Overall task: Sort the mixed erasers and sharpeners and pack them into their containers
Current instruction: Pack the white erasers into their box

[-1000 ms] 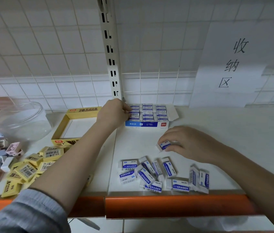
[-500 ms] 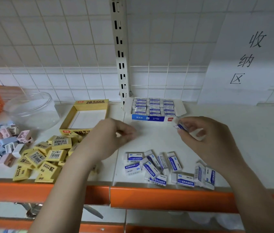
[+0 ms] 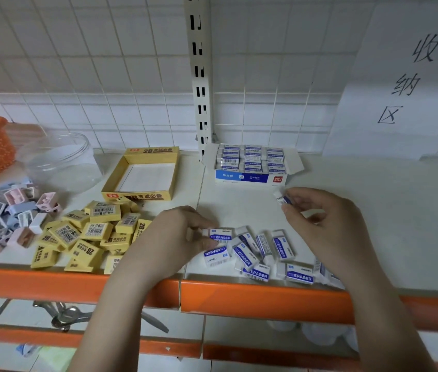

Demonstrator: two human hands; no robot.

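Right hand (image 3: 328, 226) pinches one white eraser (image 3: 282, 197) between thumb and fingertips, lifted off the shelf and just in front of the blue box's (image 3: 250, 178) right front corner. That box stands at the back of the shelf against the slotted upright, its flaps open and its rows nearly full of like erasers. From the held eraser the box lies straight ahead and slightly left, so the right hand is plainly the nearer one to it. The eraser's long axis runs roughly left to right with a slight tilt, close to the way the packed ones lie, so little turning seems needed before it goes in.

Left hand (image 3: 177, 237) reaches down at the left edge of the loose white erasers (image 3: 255, 253), well in front of the box, its fingers curled onto the nearest one (image 3: 219, 234); whether it has that eraser off the shelf cannot be told. Left of the box sit an empty yellow box (image 3: 142, 196), a heap of yellow erasers (image 3: 91, 234) and, farther left, pastel sharpeners (image 3: 3, 210).
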